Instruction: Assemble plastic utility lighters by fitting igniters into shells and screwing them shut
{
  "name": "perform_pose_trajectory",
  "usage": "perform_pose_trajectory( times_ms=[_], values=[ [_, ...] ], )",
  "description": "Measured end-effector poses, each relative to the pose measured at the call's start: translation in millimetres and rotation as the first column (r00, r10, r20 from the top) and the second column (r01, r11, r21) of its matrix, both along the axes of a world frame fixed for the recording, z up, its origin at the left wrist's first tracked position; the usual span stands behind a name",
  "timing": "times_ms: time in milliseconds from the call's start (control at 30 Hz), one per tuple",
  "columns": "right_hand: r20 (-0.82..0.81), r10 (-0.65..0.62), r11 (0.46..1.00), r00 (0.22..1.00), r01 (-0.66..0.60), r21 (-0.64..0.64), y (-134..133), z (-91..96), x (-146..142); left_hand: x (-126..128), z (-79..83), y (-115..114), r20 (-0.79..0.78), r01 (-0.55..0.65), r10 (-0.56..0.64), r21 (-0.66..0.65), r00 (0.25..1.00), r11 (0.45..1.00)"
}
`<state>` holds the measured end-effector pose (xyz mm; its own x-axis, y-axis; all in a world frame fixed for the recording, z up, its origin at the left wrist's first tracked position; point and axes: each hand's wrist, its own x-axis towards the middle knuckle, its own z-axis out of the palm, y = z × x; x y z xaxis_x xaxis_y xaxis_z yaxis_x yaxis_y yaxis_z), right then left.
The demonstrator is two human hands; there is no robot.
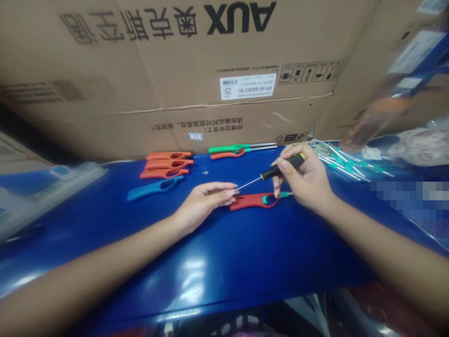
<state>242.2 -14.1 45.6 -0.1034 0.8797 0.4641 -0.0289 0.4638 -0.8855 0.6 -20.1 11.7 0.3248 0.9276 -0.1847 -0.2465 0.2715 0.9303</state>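
My right hand (308,180) is closed round the black and yellow handle of a screwdriver (280,167), whose thin shaft points left. My left hand (206,199) lies with fingers stretched out, fingertips at the screwdriver's tip and on the left end of a red lighter body with a green trigger (253,201). That red piece rests flat on the blue table (224,252) between both hands.
Three orange handles (167,164) and a blue one (154,187) lie at the back left. A green and red pair (231,150) lies by the cardboard boxes (196,70). Several green-tipped metal rods (345,164) sit at the right.
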Motion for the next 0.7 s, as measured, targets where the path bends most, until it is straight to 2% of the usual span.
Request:
perform_pose_trajectory(
  times_ms=[167, 267, 367, 467, 567, 700],
  values=[
    [0.021, -0.008, 1.000, 1.000, 0.007, 0.027, -0.3, 1.3, 1.3, 0.2, 1.2, -1.0, -0.025, -0.006, 0.007, 0.032, 1.000, 0.999],
    [0.035, -0.014, 0.999, 0.999, 0.013, 0.046, 0.9, 3.5, 4.6, -1.6, 2.2, -0.4, -0.125, -0.036, 0.061, 0.198, 0.990, 0.980],
    [0.041, -0.024, 0.999, 0.999, 0.022, 0.045, 3.3, 7.2, 9.6, -5.0, 1.3, 0.4, -0.303, 0.068, 0.056, 0.385, 0.951, 0.920],
    [0.036, -0.057, 0.997, 0.998, 0.055, 0.054, 5.2, 11.2, 14.1, -6.5, -0.7, -0.6, -0.470, 0.214, 0.047, 0.487, 0.882, 0.847],
    [0.035, -0.137, 0.988, 0.990, 0.134, 0.081, 5.2, 14.1, 16.4, -4.0, -1.7, -4.4, -0.541, 0.310, 0.054, 0.557, 0.839, 0.771],
    [0.074, -0.224, 0.968, 0.972, 0.214, 0.132, 0.9, 16.3, 15.1, 3.1, -2.8, -11.6, -0.582, 0.390, 0.032, 0.583, 0.813, 0.713]
  ],
)
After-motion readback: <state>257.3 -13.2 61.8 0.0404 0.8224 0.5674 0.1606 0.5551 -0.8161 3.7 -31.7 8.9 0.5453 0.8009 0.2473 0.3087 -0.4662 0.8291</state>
